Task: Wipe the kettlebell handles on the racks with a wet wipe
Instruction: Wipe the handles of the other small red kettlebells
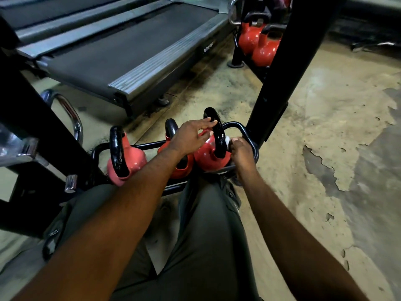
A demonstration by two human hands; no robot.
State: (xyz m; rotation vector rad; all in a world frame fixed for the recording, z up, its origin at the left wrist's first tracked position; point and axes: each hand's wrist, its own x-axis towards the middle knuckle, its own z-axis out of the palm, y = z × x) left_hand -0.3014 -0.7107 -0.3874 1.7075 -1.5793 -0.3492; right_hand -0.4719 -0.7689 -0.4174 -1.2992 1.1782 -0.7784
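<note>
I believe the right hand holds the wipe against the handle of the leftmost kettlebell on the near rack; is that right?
Not quite: the head view shows the right hand holding the wipe against the handle of the rightmost kettlebell on the near rack.

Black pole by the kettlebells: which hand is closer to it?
Right. The right hand sits just left of the black pole, holding a white wipe against a kettlebell handle. The left hand is farther left, at that handle's top.
</note>
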